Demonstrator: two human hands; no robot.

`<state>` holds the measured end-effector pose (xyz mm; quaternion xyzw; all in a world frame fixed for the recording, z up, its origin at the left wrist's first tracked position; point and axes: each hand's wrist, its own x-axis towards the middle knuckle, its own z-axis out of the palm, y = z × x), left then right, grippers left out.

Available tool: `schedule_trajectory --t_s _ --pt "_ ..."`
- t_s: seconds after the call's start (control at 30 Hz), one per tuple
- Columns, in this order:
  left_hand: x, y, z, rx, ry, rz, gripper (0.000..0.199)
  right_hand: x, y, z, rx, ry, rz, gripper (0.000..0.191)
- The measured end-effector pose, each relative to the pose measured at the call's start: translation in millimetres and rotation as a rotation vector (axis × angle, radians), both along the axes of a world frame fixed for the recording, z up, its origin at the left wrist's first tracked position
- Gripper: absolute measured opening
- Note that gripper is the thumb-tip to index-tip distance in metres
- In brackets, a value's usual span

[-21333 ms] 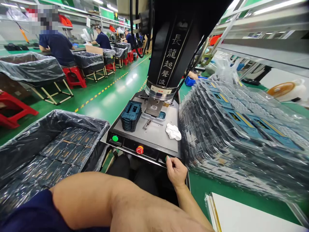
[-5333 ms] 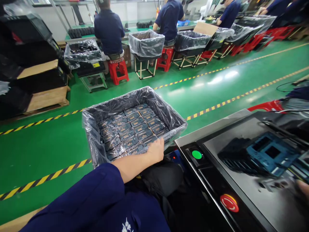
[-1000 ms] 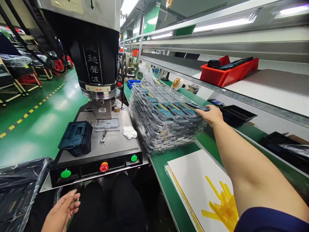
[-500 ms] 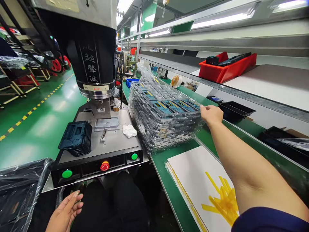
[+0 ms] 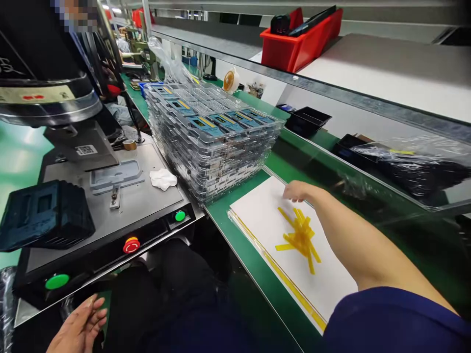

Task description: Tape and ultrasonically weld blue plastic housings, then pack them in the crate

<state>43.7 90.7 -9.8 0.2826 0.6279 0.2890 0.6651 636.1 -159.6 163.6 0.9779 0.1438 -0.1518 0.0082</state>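
My right hand point(image 5: 299, 191) hangs over the white sheet stack point(image 5: 257, 206), just above a pile of yellow strips point(image 5: 301, 233). Its fingers point down, a little blurred, and look loosely apart with nothing visible in them. Low on the left, my left hand point(image 5: 79, 321) is half curled beside my lap, fingers apart and holding nothing. Behind the sheets rises a tall stack of clear plastic trays point(image 5: 217, 157); the top tray holds several blue-grey parts point(image 5: 209, 125) with yellow strips on them.
At left stands a black press point(image 5: 33, 88) with a grey fixture point(image 5: 117, 175), dark plastic housings point(image 5: 47, 213), a white cloth point(image 5: 163, 179), green buttons point(image 5: 57, 281) and a red stop button point(image 5: 131, 245). A red bin point(image 5: 294, 46) sits on the shelf; black trays point(image 5: 308, 121) lie below.
My right hand has left the corner of the tray stack and moved down over the yellow strips. The view has turned right and down. My left hand stays low, still empty.
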Motion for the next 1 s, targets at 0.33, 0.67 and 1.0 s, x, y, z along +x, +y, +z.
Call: schedule_trajectory --t_s 0.33,0.67,1.0 --pt "28 5 33.4 0.049 0.01 0.032 0.013 -37 -12 -46.3 -0.266 0.081 0.184 0.015" --pt "31 11 66.2 0.273 0.041 0.16 0.038 -141 87 -27.6 0.175 0.329 0.884 0.051" --pt "44 62 150.5 1.133 0.725 0.071 0.045 -276 168 -97.0 0.609 0.567 1.247 0.026"
